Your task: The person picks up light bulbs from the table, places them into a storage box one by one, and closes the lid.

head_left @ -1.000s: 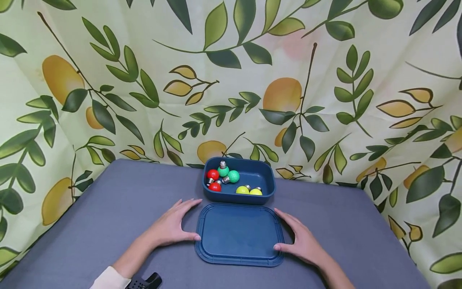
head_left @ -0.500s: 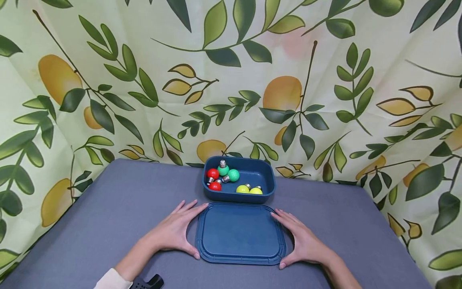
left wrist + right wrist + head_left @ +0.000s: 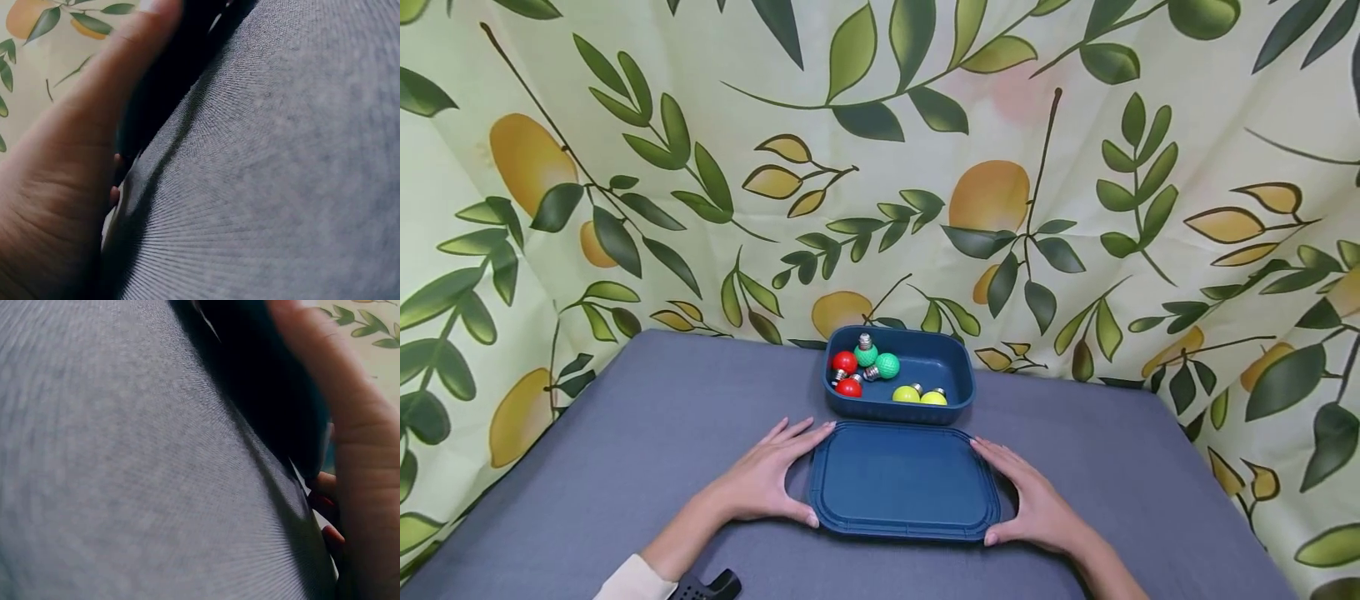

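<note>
A dark blue rectangular lid (image 3: 904, 479) is held between both hands at the front of the table. My left hand (image 3: 763, 479) grips its left end, with thumb at the near corner and fingers at the far corner. On the opposite end, my right hand (image 3: 1037, 508) holds it the same way. Both wrist views show the lid's dark underside (image 3: 262, 375) tilted up off the cloth at its near side. Just behind the lid sits a matching blue box (image 3: 898, 410), uncovered. Inside are red bulbs (image 3: 845, 362), green bulbs (image 3: 887, 365) and yellow bulbs (image 3: 906, 394).
Grey cloth (image 3: 700, 392) covers the table. A curtain (image 3: 880, 167) printed with leaves and fruit hangs behind and along the sides. A black strap (image 3: 707, 586) shows at the left wrist, by a pale sleeve (image 3: 636, 579).
Both hands have closed in on the lid's ends, the thumbs moving to its near corners. The lid's near edge has risen slightly. The box and bulbs stay put.
</note>
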A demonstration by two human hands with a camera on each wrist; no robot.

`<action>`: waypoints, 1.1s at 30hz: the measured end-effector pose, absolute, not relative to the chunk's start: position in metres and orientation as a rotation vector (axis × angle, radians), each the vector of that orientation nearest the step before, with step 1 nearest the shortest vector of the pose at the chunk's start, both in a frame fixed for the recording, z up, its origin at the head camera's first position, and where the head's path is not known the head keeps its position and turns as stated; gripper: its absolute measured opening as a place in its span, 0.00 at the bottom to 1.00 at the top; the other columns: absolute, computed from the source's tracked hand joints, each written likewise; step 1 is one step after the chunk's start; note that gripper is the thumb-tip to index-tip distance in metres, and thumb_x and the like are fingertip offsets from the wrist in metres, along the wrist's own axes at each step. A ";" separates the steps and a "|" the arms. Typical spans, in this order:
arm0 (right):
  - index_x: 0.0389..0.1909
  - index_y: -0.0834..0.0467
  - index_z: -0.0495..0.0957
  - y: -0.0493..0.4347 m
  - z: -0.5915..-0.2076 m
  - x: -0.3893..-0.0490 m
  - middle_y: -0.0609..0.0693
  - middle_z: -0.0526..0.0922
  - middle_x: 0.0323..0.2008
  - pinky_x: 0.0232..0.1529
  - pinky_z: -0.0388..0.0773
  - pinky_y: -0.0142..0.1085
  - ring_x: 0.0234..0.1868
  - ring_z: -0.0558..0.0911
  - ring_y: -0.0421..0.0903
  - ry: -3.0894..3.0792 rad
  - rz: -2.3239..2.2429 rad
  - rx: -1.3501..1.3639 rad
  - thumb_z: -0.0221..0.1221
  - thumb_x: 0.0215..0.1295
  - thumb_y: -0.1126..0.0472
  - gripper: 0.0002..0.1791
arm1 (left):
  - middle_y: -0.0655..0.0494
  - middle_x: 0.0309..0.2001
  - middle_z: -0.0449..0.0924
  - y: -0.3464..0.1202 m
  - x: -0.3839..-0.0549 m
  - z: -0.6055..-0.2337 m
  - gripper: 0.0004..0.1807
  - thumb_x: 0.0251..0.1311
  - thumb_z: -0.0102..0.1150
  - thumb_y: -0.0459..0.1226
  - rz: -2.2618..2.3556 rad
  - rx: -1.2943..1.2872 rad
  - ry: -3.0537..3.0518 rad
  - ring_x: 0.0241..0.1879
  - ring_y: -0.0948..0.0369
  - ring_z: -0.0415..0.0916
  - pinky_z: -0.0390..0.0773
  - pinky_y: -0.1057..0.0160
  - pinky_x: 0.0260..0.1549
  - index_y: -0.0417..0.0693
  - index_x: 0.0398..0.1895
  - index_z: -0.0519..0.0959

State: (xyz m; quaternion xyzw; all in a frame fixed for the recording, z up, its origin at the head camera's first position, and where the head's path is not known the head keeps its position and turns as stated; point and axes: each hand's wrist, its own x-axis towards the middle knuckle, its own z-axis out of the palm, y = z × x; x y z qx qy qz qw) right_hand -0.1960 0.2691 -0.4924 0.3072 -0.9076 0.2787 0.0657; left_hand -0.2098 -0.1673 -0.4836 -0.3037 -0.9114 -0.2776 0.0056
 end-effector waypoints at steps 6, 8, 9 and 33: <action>0.80 0.49 0.56 0.264 -0.490 -0.190 0.57 0.66 0.76 0.58 0.68 0.71 0.71 0.69 0.66 -2.713 0.961 0.841 0.47 0.68 0.25 0.47 | 0.57 0.79 0.59 -0.163 -0.209 -0.481 0.50 0.59 0.57 0.67 -1.041 -1.034 -2.749 0.78 0.44 0.57 0.48 0.32 0.74 0.58 0.81 0.55; 0.80 0.50 0.55 0.260 -0.489 -0.187 0.55 0.65 0.76 0.60 0.70 0.64 0.72 0.69 0.55 -2.685 0.956 0.839 0.40 0.74 0.29 0.43 | 0.55 0.80 0.57 -0.160 -0.206 -0.481 0.47 0.64 0.54 0.62 -1.099 -1.013 -2.740 0.78 0.43 0.56 0.47 0.31 0.74 0.54 0.81 0.54; 0.80 0.51 0.55 0.258 -0.489 -0.186 0.55 0.65 0.76 0.62 0.71 0.58 0.73 0.68 0.49 -2.673 0.962 0.835 0.39 0.76 0.32 0.41 | 0.54 0.80 0.56 -0.159 -0.204 -0.482 0.46 0.66 0.53 0.60 -1.123 -0.994 -2.737 0.78 0.42 0.55 0.47 0.31 0.74 0.52 0.81 0.53; 0.80 0.40 0.24 0.213 -0.485 -0.166 0.67 0.43 0.81 0.62 0.47 0.09 0.80 0.54 0.52 -2.503 1.671 0.563 0.51 0.76 0.61 0.50 | 0.42 0.82 0.43 -0.136 -0.187 -0.489 0.53 0.65 0.56 0.39 -1.512 -0.856 -2.447 0.81 0.66 0.42 0.53 0.42 0.76 0.56 0.83 0.31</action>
